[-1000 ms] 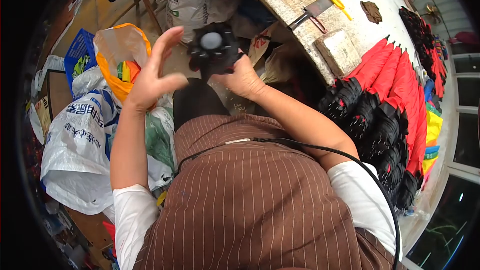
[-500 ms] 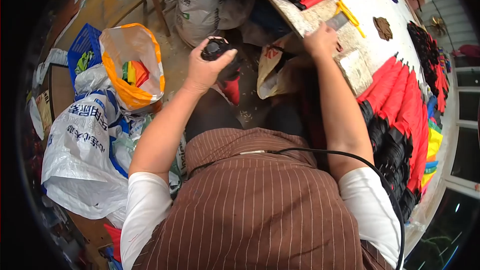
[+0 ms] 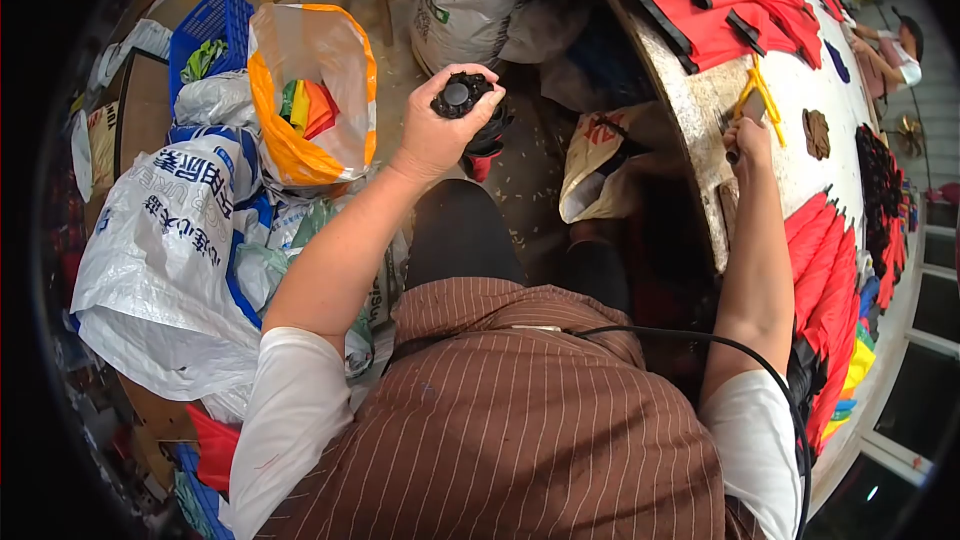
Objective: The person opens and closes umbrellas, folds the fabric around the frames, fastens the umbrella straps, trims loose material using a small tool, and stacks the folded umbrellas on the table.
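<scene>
My left hand (image 3: 445,125) is wrapped around the black end of a folded umbrella (image 3: 462,96). Its round grey tip faces up at me, and black and red cloth hangs below my fingers. Over at the table edge, my right hand (image 3: 752,140) is closed on the dark handle of a knife (image 3: 757,107) with a flat, grey blade, partly hidden by the fingers. A yellow cord-like loop (image 3: 774,112) lies right beside that blade on the white tabletop (image 3: 790,65).
Red and black fabric (image 3: 710,5) covers the table's far end; folded red umbrellas (image 3: 825,250) are piled at right. An orange-rimmed bag (image 3: 312,165), a blue basket (image 3: 212,28) and white sacks (image 3: 165,230) stand at left. A person (image 3: 890,55) is at the far right.
My view has shifted, so the bags and table sit further right. My right hand has drawn the knife close beside the yellow loop. My left hand still grips the umbrella.
</scene>
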### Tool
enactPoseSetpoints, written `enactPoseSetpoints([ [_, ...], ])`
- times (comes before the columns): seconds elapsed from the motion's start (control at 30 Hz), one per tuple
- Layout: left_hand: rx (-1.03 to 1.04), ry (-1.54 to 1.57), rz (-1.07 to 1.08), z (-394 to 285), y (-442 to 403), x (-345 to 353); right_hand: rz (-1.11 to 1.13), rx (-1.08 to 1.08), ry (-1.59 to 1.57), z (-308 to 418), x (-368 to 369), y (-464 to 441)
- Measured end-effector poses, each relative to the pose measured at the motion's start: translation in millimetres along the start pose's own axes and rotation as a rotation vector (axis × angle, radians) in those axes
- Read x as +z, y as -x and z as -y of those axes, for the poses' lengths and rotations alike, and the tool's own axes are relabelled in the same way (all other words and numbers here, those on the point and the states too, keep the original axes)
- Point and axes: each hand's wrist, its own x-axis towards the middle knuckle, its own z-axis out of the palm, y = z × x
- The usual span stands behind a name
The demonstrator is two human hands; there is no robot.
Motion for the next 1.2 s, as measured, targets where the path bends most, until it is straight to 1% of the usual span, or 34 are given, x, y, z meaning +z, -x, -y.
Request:
enactPoseSetpoints([
  [0.07, -0.004, -0.055, 0.020, 0.6, -0.2, -10.5, -0.091, -0.154, -0.089, 2.9, 8.2, 28.4],
  [0.13, -0.017, -0.165, 0.068, -1.1, -0.7, -22.4, -0.271, -0.484, 0.102, -17.6, 35.1, 78.1],
  [0.2, -0.030, -0.197, 0.066, -7.1, -1.5, -29.9, -0.065, -0.488, 0.053, -27.5, 62.2, 164.0],
  [0.27, -0.077, -0.242, 0.085, -13.7, 0.5, -32.5, 0.054, -0.553, 0.155, -66.2, 72.8, 198.0],
  [0.33, -0.049, -0.245, 0.076, -20.6, 0.5, -32.7, 0.359, -0.727, 0.352, -84.8, 79.7, 221.3],
  [0.37, -0.026, -0.246, 0.074, -24.3, 0.0, -31.6, 0.359, -0.733, 0.351, -77.3, 85.7, 239.4],
  [0.43, 0.003, -0.250, 0.065, -28.8, 0.4, -32.4, 0.588, -0.637, 0.333, -35.3, 95.1, 280.4],
  [0.47, 0.032, -0.291, 0.054, -30.0, 2.2, -33.7, 0.593, -0.641, 0.333, -15.7, 95.1, 291.6],
  [0.53, 0.091, -0.370, 0.038, -31.9, 5.6, -35.1, 0.515, -0.884, 0.123, 12.2, 94.9, 307.1],
  [0.57, 0.098, -0.367, 0.036, -32.5, 5.6, -34.4, 0.512, -0.891, 0.124, 12.6, 93.2, 306.9],
  [0.67, 0.187, -0.409, 0.052, -31.7, 7.4, -31.2, 0.536, -1.122, 0.048, 10.6, 84.9, 303.5],
  [0.7, 0.192, -0.398, 0.053, -29.7, 6.7, -30.5, 0.511, -1.287, 0.268, 8.0, 89.9, 304.6],
  [0.73, 0.325, -0.511, 0.083, -25.8, 3.7, -29.8, 0.478, -1.442, 0.497, 6.6, 98.9, 307.6],
  [0.8, 0.585, -0.731, 0.152, -18.2, 4.0, -27.1, 0.888, -0.820, 0.693, -9.3, 99.0, 307.4],
  [0.83, 0.585, -0.708, 0.165, -14.8, 9.6, -25.4, 0.867, -0.805, 0.701, -14.7, 95.1, 310.3],
  [0.93, 0.210, -0.473, 0.100, -2.6, 21.0, -25.0, 0.670, -0.886, 0.424, -23.3, 90.8, 313.5],
  [0.97, 0.201, -0.452, 0.126, -3.7, 25.9, -21.2, 0.645, -0.865, 0.434, -24.8, 87.5, 316.2],
  [1.07, 0.034, -0.537, 0.239, -13.3, 16.3, -12.5, 0.624, -0.964, 0.377, -7.8, 87.7, 311.6],
  [1.1, 0.046, -0.520, 0.257, -7.8, 14.6, -10.3, 0.598, -0.964, 0.384, -9.7, 89.1, 308.2],
  [1.2, 0.110, -0.471, 0.252, 19.9, 14.7, -2.3, 0.737, -0.721, 0.565, -33.4, 91.2, 286.9],
])
